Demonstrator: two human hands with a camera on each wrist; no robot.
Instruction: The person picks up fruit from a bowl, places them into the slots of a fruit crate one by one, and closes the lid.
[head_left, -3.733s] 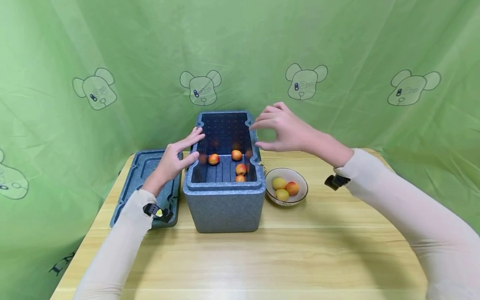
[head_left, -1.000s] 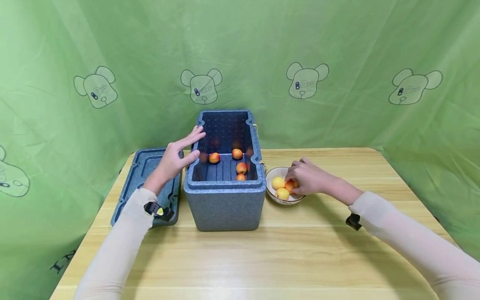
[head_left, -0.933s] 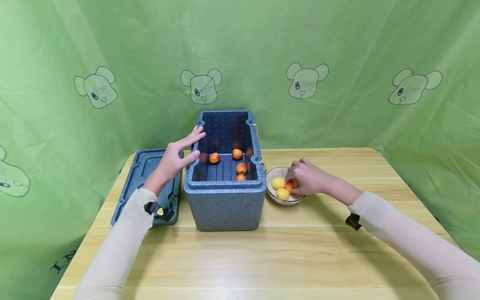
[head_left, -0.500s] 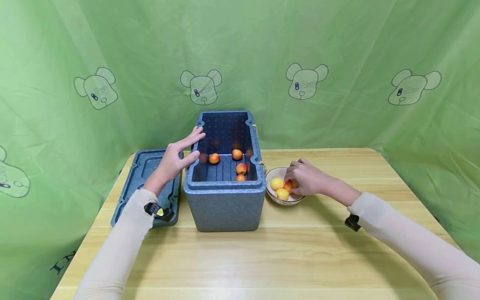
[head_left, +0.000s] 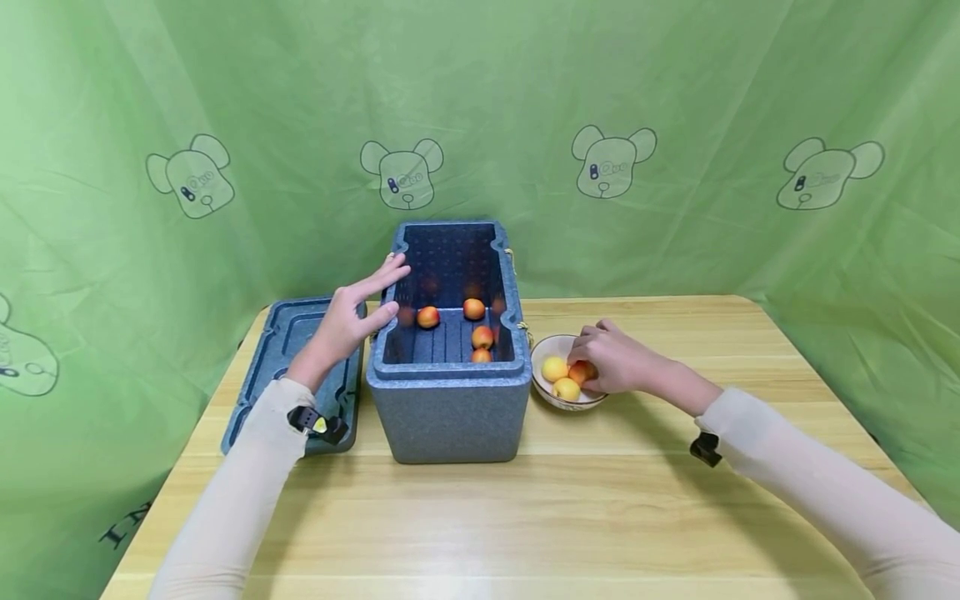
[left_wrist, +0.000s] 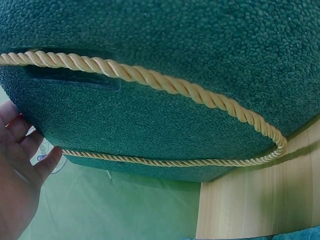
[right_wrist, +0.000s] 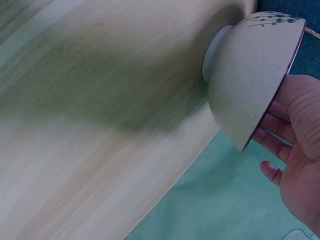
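My left hand [head_left: 347, 323] rests on the left rim of a speckled blue-grey foam box [head_left: 450, 423], fingers extended and thumb apart. Several orange-red apricots [head_left: 473, 309] lie on the box floor. To the right stands a cream bowl [head_left: 567, 405] with a dark rim; my right hand [head_left: 621, 360] reaches down into it. There its fingertips pinch an orange-red apricot [head_left: 579, 372], partly covered by the fingers. Beside this fruit are two yellow apricots [head_left: 555, 368]. In the right wrist view, the bowl's side [right_wrist: 247, 82] hides what the fingers hold.
The box's lid [head_left: 281, 335] lies on the wooden table [head_left: 600, 508] to the left, under my left forearm. A twisted gold rope [left_wrist: 175, 85] loops along the box's side. Behind the table hangs a green curtain [head_left: 495, 75] with bear heads.
From above the box's right rim, my right hand has come down into the bowl and taken hold of the orange-red apricot. Lately it shifts only slightly. My left hand stays on the rim.
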